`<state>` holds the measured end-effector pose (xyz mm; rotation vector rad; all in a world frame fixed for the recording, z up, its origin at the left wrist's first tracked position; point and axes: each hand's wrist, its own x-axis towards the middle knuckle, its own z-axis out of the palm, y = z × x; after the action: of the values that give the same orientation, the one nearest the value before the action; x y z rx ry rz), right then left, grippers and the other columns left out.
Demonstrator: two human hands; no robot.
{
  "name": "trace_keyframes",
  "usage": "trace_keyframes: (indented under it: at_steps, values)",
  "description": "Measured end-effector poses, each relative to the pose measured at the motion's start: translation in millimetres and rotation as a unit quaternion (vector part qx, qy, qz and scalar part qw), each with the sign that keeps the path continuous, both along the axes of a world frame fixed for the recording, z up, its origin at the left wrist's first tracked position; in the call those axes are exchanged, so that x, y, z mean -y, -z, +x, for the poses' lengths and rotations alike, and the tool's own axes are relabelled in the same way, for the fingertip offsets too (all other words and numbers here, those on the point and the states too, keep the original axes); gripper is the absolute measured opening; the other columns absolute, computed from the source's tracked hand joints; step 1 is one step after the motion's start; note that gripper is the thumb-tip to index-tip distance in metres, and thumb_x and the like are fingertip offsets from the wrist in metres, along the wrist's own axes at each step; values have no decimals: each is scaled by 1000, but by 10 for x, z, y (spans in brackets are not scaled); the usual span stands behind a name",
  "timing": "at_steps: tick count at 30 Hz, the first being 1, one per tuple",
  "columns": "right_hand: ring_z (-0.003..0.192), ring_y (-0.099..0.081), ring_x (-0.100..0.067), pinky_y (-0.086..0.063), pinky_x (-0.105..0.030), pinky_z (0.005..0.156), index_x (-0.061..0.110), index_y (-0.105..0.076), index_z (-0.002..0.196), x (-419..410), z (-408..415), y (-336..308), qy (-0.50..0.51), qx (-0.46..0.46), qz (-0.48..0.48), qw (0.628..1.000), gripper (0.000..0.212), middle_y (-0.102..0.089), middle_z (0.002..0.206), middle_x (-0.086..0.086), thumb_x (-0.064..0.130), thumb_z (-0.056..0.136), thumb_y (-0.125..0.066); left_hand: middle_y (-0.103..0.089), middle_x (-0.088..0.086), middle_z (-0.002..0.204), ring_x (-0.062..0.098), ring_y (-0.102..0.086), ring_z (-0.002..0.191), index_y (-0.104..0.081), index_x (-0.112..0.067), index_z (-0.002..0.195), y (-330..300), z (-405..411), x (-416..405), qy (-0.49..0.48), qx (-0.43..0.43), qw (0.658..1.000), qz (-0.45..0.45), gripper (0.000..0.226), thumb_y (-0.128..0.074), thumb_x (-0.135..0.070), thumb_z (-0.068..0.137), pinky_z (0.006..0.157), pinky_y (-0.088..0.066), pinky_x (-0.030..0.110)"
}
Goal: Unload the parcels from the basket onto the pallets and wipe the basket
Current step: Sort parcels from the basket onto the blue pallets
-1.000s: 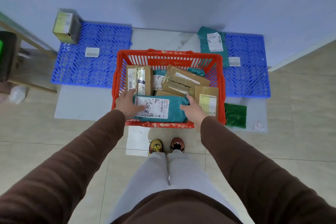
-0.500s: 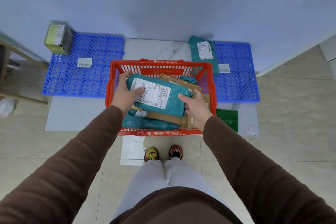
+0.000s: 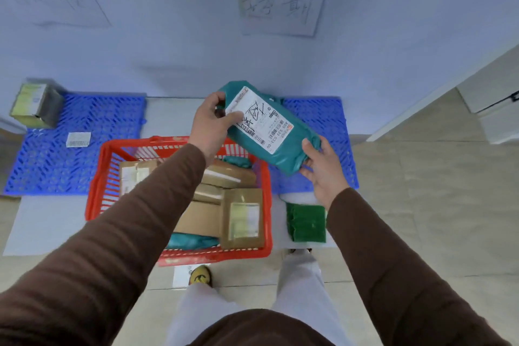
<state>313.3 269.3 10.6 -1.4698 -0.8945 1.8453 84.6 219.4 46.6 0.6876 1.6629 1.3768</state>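
Note:
A teal parcel bag [image 3: 276, 143] with a white shipping label hangs in the air above the basket's far right corner, over the edge of the right blue pallet [image 3: 334, 121]. My left hand [image 3: 209, 126] grips its upper left end and my right hand [image 3: 320, 168] holds its lower right end. The red plastic basket [image 3: 97, 182] stands on the floor below, holding several brown cardboard parcels [image 3: 241, 219] and another teal bag [image 3: 191, 241]. The left blue pallet [image 3: 70, 160] carries a green-labelled box [image 3: 33, 105] at its far corner.
A folded green cloth [image 3: 306, 222] lies on the floor right of the basket. A loose white label [image 3: 78, 139] lies on the left pallet. Two handwritten paper signs [image 3: 280, 5] hang on the wall behind. A white door frame [image 3: 438, 93] runs along the right.
Both hands lifted the teal parcel out of the basket and carried it up and to the right, toward the right pallet. The view tilted upward and I stepped with my right foot.

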Motion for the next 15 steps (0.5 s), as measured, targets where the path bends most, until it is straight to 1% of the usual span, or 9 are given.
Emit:
trace_keyframes:
  at_steps: [2, 5, 6, 7, 8, 9, 11, 13, 15]
  values:
    - [95, -69, -15, -60, -35, 77, 22, -60, 122, -342, 256, 115, 8, -12, -22, 1000, 22, -70, 113, 3, 22, 100, -58, -71, 9, 111, 14, -68, 93, -62, -8, 122, 62, 309, -392, -4, -29, 1000, -2, 40, -70, 3, 85, 78, -58, 24]
    - [103, -66, -21, -56, -43, 89, 27, -62, 110, -827, 592, 313, 38, -45, -78, 995, 12, -69, 117, 0, 22, 100, -59, -62, 0, 119, -15, -61, 93, -54, -11, 137, 249, 790, -965, -9, -49, 999, -3, 62, -74, 6, 81, 93, -53, 18]
    - [104, -66, -21, -56, -42, 89, 28, -61, 108, -965, 677, 383, 49, -56, -96, 993, 10, -68, 117, 0, 22, 100, -59, -57, -2, 128, -16, -58, 103, -46, -17, 143, 330, 943, -1125, -16, -35, 999, 0, 76, -79, 2, 77, 99, -50, 18]
    - [103, -65, -20, -56, -41, 86, 27, -61, 106, -1090, 745, 456, 62, -63, -111, 990, 8, -68, 117, 0, 23, 100, -59, -50, -4, 139, -9, -55, 117, -34, -21, 152, 435, 1095, -1265, -30, -7, 1000, -4, 95, -84, -5, 73, 104, -47, 21]
    - [101, -65, -20, -57, -40, 83, 26, -60, 105, -1206, 801, 537, 74, -68, -124, 987, 6, -67, 115, -1, 23, 100, -59, -45, -7, 146, -1, -52, 126, -20, -24, 158, 560, 1247, -1377, -42, 31, 998, -19, 110, -87, -10, 72, 106, -44, 23]
    - [99, -64, -19, -57, -38, 79, 26, -59, 103, -1300, 840, 620, 88, -72, -138, 984, 5, -67, 112, -2, 22, 100, -58, -43, -10, 147, 3, -50, 129, -10, -26, 160, 676, 1408, -1464, -49, 75, 995, -43, 116, -87, -13, 74, 104, -43, 23]
    - [93, -61, -19, -56, -37, 74, 24, -58, 101, -1430, 876, 788, 119, -86, -168, 975, 3, -65, 104, -3, 22, 101, -56, -50, -8, 144, 10, -55, 127, -5, -24, 159, 958, 1731, -1566, -45, 161, 981, -96, 111, -84, -18, 81, 98, -46, 26]
    - [90, -62, -19, -56, -38, 74, 23, -57, 103, -1500, 856, 974, 140, -98, -198, 965, 3, -64, 105, -5, 21, 102, -55, -60, 0, 139, 15, -64, 119, -22, -21, 154, 1283, 1989, -1625, -45, 217, 967, -124, 95, -84, -20, 81, 87, -55, 24]
    - [86, -62, -20, -57, -41, 75, 21, -56, 105, -1545, 811, 1142, 153, -102, -216, 959, 4, -63, 106, -8, 19, 103, -53, -64, 0, 133, 12, -69, 105, -35, -22, 145, 1492, 2120, -1682, -55, 251, 954, -153, 76, -81, -22, 84, 69, -57, 20]
